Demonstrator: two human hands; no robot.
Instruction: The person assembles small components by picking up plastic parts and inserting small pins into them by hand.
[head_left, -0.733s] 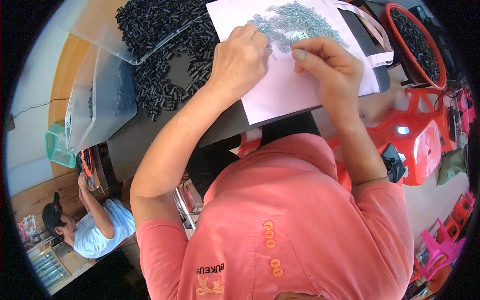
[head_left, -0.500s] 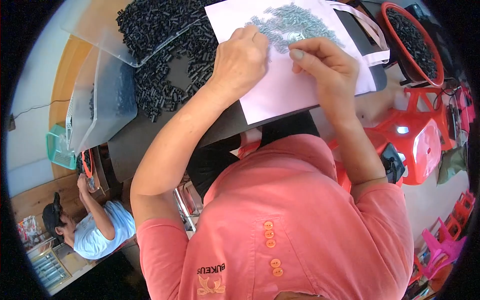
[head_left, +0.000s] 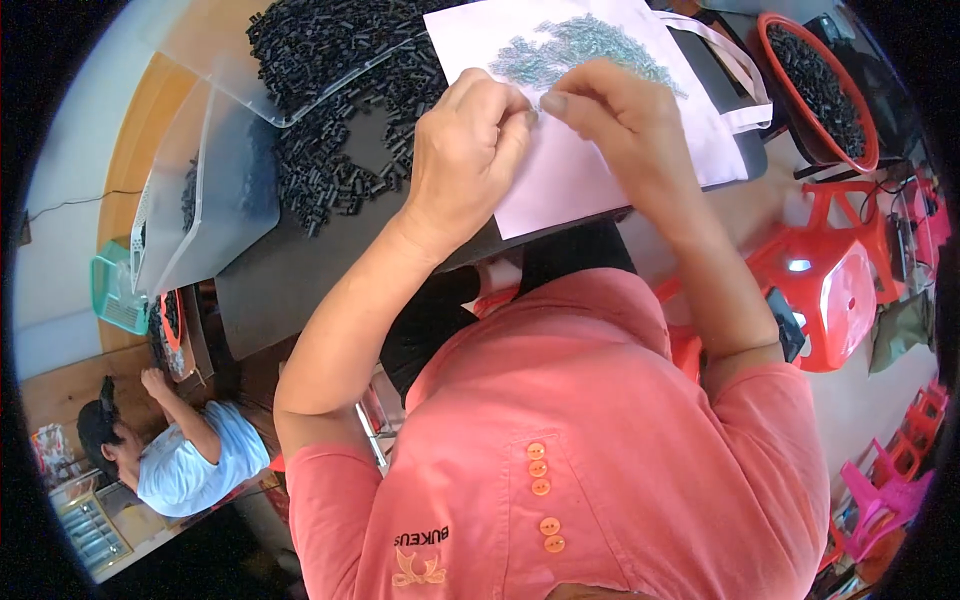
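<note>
Over a pale pink cloth bag [head_left: 560, 190] my two hands meet, fingertips close together. My left hand [head_left: 470, 140] is closed in a pinch, and what it holds is too small to name. My right hand [head_left: 625, 115] pinches too, thumb against forefinger, with something tiny or hidden between them. A heap of small, shiny metal pieces [head_left: 590, 50] lies on the bag just beyond my hands. To the left of my left hand, many small black plastic pieces [head_left: 320, 180] are spread over the dark table [head_left: 280, 290].
A clear plastic bin [head_left: 215, 200] stands at the table's left. A red basin [head_left: 868, 150] of black pieces is at far right, above red plastic stools [head_left: 830, 290]. A co-worker [head_left: 200, 455] in a light shirt sits at lower left, near a green basket [head_left: 115, 290].
My hands have come together; the right moved left toward the left hand, whose thumb side has turned into view. The co-worker's arm has shifted slightly.
</note>
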